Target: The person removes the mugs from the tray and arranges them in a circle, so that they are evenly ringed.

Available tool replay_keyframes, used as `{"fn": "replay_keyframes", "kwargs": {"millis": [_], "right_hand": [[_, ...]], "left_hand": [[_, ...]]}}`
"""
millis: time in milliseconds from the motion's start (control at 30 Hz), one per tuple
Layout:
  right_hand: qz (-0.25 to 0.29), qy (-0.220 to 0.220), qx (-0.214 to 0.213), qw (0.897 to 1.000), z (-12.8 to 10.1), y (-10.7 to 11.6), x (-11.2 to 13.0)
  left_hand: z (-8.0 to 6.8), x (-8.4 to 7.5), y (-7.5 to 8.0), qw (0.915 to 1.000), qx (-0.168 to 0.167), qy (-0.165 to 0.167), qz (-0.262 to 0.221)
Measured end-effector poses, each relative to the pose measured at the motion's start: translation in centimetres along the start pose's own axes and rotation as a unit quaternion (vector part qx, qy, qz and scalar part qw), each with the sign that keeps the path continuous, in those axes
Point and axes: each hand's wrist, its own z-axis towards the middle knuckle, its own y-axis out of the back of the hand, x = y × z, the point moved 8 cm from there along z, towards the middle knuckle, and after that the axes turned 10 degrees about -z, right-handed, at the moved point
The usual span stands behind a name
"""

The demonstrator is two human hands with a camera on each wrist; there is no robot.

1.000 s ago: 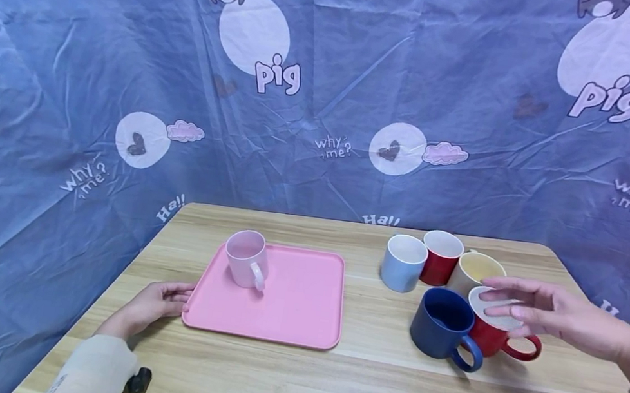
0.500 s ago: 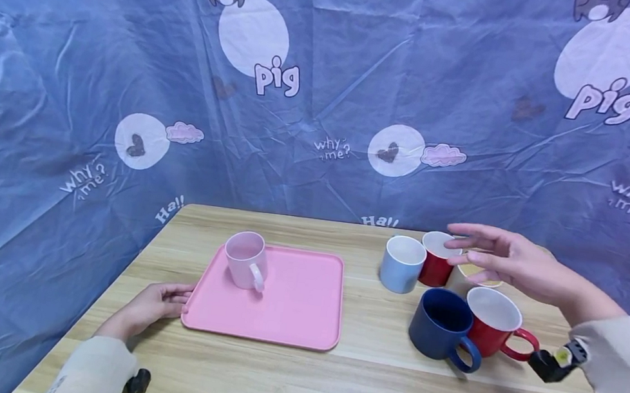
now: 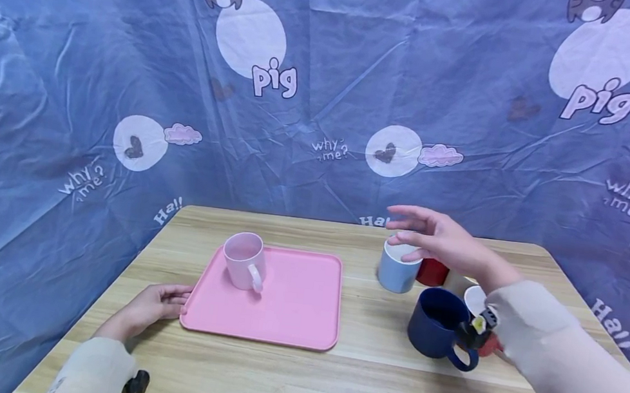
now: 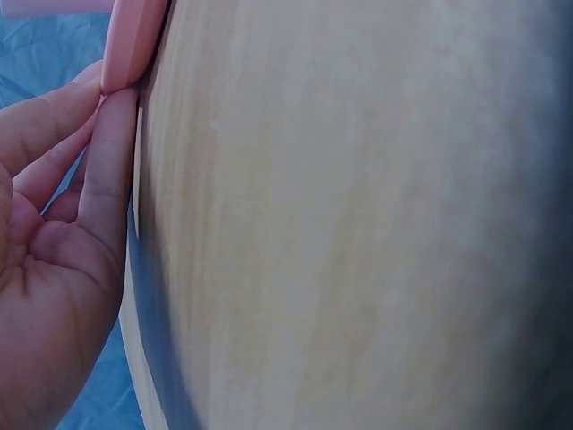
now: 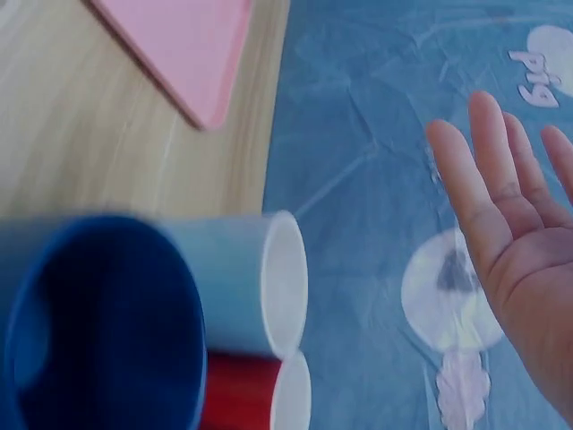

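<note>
My left hand (image 3: pixel 147 308) pinches the left edge of the pink tray (image 3: pixel 297 305); the left wrist view shows the tray's rim (image 4: pixel 134 45) between thumb and fingers. Inside the tray, at its back left, a pale pink mug (image 3: pixel 240 262) stands upright, handle toward the front right. My right hand (image 3: pixel 438 240), fingers spread and holding nothing, is over the light blue mug (image 3: pixel 396 274) and overlaps its rim in the head view. In the right wrist view the palm (image 5: pixel 546 278) stands apart from the light blue mug (image 5: pixel 233 278).
Beside the light blue mug are a red mug (image 3: pixel 433 273) and a beige mug (image 3: pixel 455 282). In front stands a dark blue mug (image 3: pixel 434 330), with another red mug (image 3: pixel 489 346) mostly hidden behind my right sleeve. A blue printed cloth (image 3: pixel 326 94) hangs behind the wooden table (image 3: pixel 270 386).
My right hand has moved left and back, from over the front red mug, past the beige and rear red mugs, to the light blue mug. The left hand and tray have stayed put.
</note>
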Motion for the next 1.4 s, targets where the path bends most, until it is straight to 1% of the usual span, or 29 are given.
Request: {"fn": "replay_keyframes", "kwargs": {"millis": [100,200,300,367,500,733,933,1067,1167,1233,1400], "right_hand": [[-0.002,-0.009,0.009,1.0,1.2,-1.4,-0.3],[0.008,-0.015,0.023,1.0,2.4,-3.0,-0.6],[0.025,-0.016,0.037,0.999,3.5,-4.8,-1.1],[0.025,-0.014,0.043,0.999,4.1,-5.9,-1.3],[0.022,-0.017,0.052,0.998,5.2,-8.1,-2.2],[0.056,-0.034,0.069,0.995,6.6,-11.7,-3.7],[0.056,-0.04,0.065,0.996,7.7,-14.6,-4.7],[0.048,-0.048,0.06,0.996,8.5,-16.5,-5.5],[0.044,-0.04,0.056,0.997,8.9,-17.8,-5.6],[0.046,-0.037,0.052,0.997,9.2,-18.6,-5.7],[0.062,-0.032,0.041,0.997,9.8,-20.5,-5.5]], "left_hand": [[0.0,0.1,0.0,1.0,-0.001,0.002,-0.001],[0.0,0.1,0.0,1.0,-0.002,0.003,-0.001],[0.1,0.1,0.0,1.0,-0.003,0.003,-0.002],[0.1,0.1,0.0,1.0,0.0,0.002,-0.001],[0.3,0.1,-0.1,1.0,0.003,0.002,-0.005],[0.4,0.0,-0.2,0.9999,0.009,-0.002,-0.007],[0.3,-0.2,-0.3,0.9997,0.021,-0.01,-0.008],[0.2,-0.1,-0.1,0.9998,0.016,-0.008,-0.002],[0.1,-0.1,-0.1,0.9998,0.015,-0.008,-0.001],[0.1,-0.2,-0.1,0.9997,0.021,-0.012,-0.002],[0.0,-0.4,-0.1,0.9996,0.023,-0.017,-0.006]]}}
